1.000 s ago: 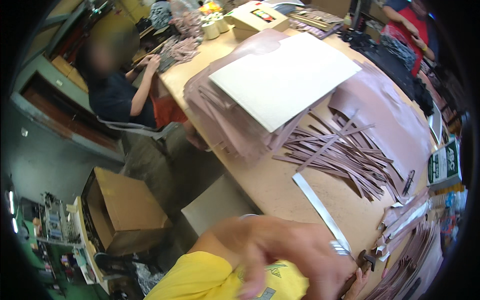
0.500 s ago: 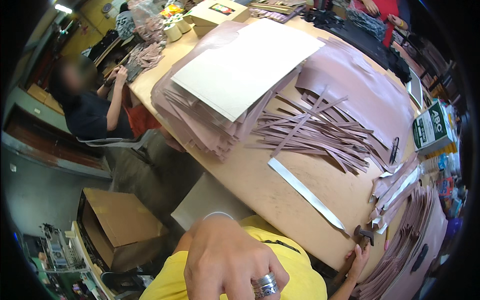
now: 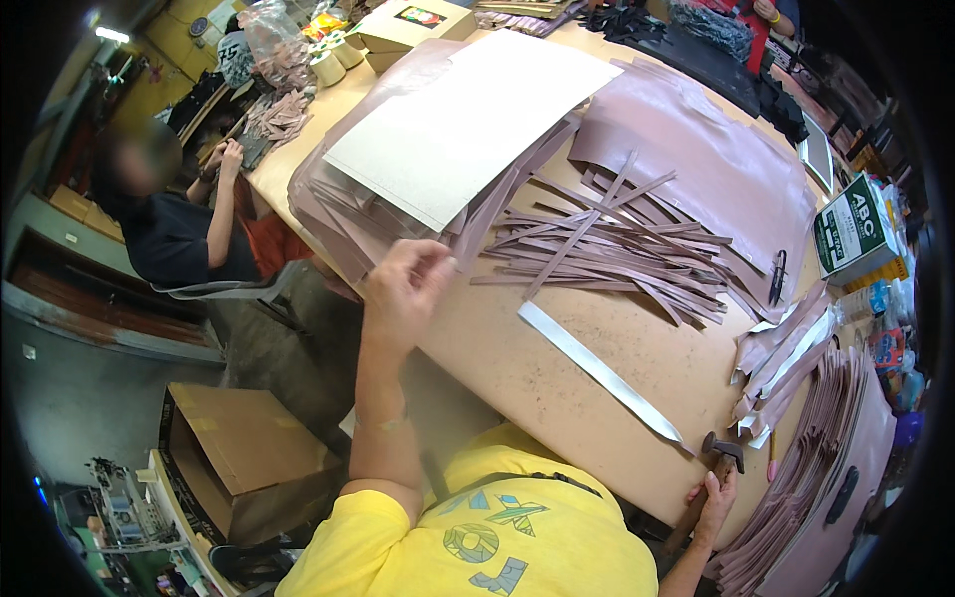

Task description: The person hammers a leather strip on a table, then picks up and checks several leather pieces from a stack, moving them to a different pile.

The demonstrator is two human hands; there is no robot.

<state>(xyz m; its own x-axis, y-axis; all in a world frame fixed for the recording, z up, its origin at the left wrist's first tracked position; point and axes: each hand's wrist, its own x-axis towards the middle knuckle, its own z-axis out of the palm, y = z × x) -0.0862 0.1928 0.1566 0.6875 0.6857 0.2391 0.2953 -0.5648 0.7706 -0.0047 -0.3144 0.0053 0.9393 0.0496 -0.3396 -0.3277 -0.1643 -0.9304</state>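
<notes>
My left hand (image 3: 403, 294) is raised near the front edge of a stack of mauve leather sheets (image 3: 338, 224), its fingers loosely bent and apart, with nothing visible in them. A white board (image 3: 468, 124) lies on that stack. My right hand (image 3: 711, 502) grips the wooden handle of a hammer (image 3: 724, 450) at the table's near right. Beside the stack lies a pile of narrow leather strips (image 3: 607, 259), and below it a long white strip (image 3: 597, 368). Crumpled mauve-and-white offcuts (image 3: 781, 368) and layered leather pieces (image 3: 816, 458) lie right of the hammer.
A co-worker (image 3: 169, 229) sits at the table's (image 3: 537, 398) left side; another (image 3: 771, 20) is at the far right. A green-and-white container (image 3: 851, 229) stands on the right edge. Thread cones (image 3: 338, 60) and a carton (image 3: 408, 30) sit behind. A large cardboard box (image 3: 239, 448) stands lower left.
My left hand has moved forward and up from low near my body toward the leather stack. My right hand still holds the hammer. The view has shifted slightly.
</notes>
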